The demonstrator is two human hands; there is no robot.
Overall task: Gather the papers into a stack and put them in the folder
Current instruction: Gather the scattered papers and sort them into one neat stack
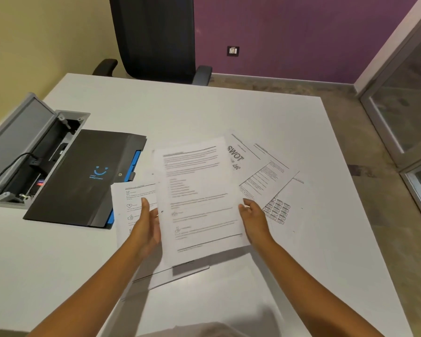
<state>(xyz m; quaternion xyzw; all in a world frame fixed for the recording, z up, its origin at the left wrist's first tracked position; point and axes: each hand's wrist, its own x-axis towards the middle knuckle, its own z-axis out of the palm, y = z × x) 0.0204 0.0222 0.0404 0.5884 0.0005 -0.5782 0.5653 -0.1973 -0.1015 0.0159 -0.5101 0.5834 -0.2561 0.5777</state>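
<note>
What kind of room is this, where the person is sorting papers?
Most likely an office or small meeting room. A dark office chair stands at a wide white table, which has a built-in cable box with its lid up. Printed papers and a black folder lie on it.

- "SWOT" in bold black capitals, on a white printed sheet (238, 158) lying partly under the held page; it reads turned sideways
- blue smiley sign on the closed black folder (83, 176); the small blue lettering beneath it is too small to read

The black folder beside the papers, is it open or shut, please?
Shut: the folder lies flat, its front flap down over the cover.
</note>
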